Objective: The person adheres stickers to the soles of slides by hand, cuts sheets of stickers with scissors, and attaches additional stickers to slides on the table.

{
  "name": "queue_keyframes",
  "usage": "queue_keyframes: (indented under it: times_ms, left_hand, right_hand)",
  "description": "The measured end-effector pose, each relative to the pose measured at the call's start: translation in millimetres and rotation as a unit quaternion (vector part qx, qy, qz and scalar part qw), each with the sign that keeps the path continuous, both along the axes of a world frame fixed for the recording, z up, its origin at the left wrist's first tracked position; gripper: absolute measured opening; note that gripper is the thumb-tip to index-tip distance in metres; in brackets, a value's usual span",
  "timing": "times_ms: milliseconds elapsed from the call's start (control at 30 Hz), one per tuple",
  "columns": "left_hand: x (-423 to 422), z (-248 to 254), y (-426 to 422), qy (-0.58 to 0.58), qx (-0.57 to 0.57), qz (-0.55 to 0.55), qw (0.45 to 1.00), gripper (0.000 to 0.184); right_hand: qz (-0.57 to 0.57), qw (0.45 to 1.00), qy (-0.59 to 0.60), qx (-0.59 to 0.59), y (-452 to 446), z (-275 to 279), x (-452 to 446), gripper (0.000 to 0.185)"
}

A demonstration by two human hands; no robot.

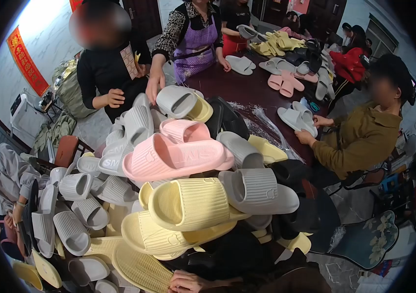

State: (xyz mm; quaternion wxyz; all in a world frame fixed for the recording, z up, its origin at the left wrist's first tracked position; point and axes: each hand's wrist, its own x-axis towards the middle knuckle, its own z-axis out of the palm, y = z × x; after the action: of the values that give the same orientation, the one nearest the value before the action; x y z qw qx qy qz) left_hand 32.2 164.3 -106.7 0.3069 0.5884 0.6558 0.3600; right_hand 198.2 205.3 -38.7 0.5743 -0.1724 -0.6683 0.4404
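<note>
At the bottom edge my right hand (189,282), coming from a dark sleeve, has its fingers curled at the edge of a yellow slipper (139,267), whose ribbed surface faces up. The lower part of the hand is cut off by the frame. My left hand is out of sight. Just above, two yellow slippers (188,202) lie stacked on the heap. Behind them rest pink slippers (174,156), and a grey slipper (259,190) sits to their right. Several grey slippers (76,232) are piled on the left.
Across the dark red table (247,93), a person in a purple apron (196,49) reaches toward the heap. A person in a brown jacket (364,132) handles light grey slippers (296,118) at right. Clear plastic ties (266,122) and a chair (369,239) are nearby.
</note>
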Motion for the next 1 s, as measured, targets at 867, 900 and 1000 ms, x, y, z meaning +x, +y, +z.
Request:
queue_keyframes:
  times_ms: [867, 900, 1000]
  left_hand:
    - [15.0, 83.7, -88.0, 0.015, -0.08, 0.132, 0.988, 0.036]
    - [16.4, 79.6, -93.6, 0.014, -0.08, 0.14, 0.987, 0.036]
    - [22.7, 68.2, -95.8, -0.207, -0.043, 0.24, 0.947, 0.038]
  right_hand:
    - [0.049, 0.992, -0.112, 0.011, -29.8, 13.1, -3.2, 0.033]
    - [0.052, 0.992, -0.112, 0.007, -29.7, 15.4, -2.5, 0.035]
    - [0.081, 0.988, -0.134, 0.009, -35.2, 18.5, 0.8, 0.036]
